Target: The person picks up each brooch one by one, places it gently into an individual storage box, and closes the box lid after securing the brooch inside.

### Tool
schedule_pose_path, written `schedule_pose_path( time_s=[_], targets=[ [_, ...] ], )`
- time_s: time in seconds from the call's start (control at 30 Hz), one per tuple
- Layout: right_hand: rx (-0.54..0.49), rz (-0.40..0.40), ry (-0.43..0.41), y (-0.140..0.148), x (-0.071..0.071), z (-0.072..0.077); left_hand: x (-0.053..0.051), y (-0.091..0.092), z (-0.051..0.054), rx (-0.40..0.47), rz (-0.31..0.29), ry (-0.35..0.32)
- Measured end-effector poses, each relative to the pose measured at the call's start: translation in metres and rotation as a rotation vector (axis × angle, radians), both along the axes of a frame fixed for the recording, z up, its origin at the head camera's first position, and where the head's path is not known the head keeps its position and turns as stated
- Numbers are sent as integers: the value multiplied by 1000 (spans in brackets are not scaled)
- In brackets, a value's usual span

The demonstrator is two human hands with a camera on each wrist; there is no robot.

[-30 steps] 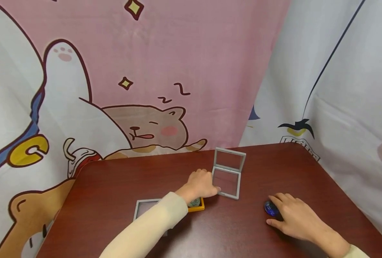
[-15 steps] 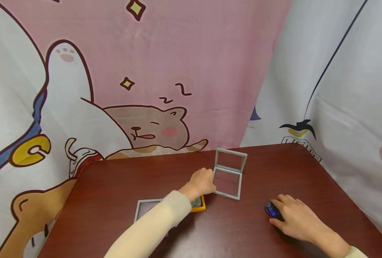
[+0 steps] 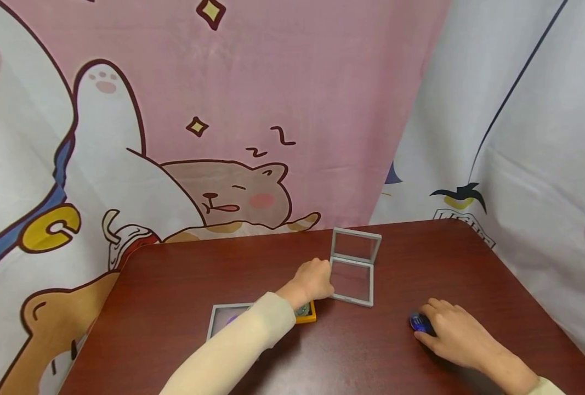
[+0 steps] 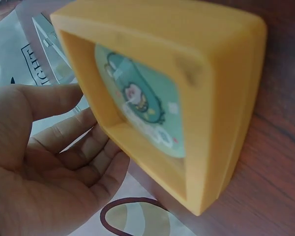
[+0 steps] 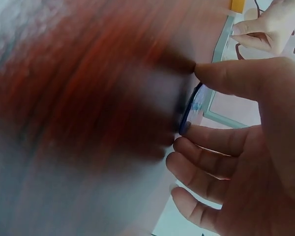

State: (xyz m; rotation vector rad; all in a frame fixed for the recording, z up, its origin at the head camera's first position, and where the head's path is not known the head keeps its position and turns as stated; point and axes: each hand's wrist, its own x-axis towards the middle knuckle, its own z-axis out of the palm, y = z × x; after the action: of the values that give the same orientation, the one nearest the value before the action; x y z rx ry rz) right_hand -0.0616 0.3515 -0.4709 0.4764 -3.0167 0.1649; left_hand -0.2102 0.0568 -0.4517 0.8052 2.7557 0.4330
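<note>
An open grey hinged display frame [image 3: 371, 285] with clear panels stands at the table's back middle, its lid raised. My left hand [image 3: 312, 280] grips its left edge between thumb and fingers, as the right wrist view also shows. In the left wrist view a yellow square box [image 4: 201, 73] with a green cartoon round inside fills the space in front of that hand [image 4: 54, 162] and hides the fingertips. To the right, my right hand [image 3: 455, 332] holds a small blue round badge [image 3: 419, 322] at its rim between thumb and index finger, low over the table.
A second grey frame [image 3: 212, 323] lies at the left with something purple on it, partly covered by my left sleeve [image 3: 243, 345]. The yellow box stands under that wrist. Behind the dark red table [image 3: 174, 274] hangs a printed cartoon curtain [image 3: 322, 109].
My left thumb has drawn in from the frame's front rim to its left edge. The blue badge now tilts a little between my right thumb and index finger. The head view has shifted slightly.
</note>
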Motion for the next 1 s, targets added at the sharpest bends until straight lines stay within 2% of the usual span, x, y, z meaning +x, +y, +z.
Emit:
schedule_pose_path(
  time_s=[0.33, 0.53, 0.73, 1.0],
  targets=[
    [-114, -46, -32, 2, 1, 2, 5, 2, -2, 10, -32, -9],
    [-125, -47, -17, 5, 0, 6, 9, 3, 0, 11, -44, -19],
    [-131, -19, 63, 5, 1, 11, 15, 5, 1, 31, -62, -24],
    [-170, 56, 198, 3, -2, 15, 24, 5, 4, 19, -90, -7]
  ],
)
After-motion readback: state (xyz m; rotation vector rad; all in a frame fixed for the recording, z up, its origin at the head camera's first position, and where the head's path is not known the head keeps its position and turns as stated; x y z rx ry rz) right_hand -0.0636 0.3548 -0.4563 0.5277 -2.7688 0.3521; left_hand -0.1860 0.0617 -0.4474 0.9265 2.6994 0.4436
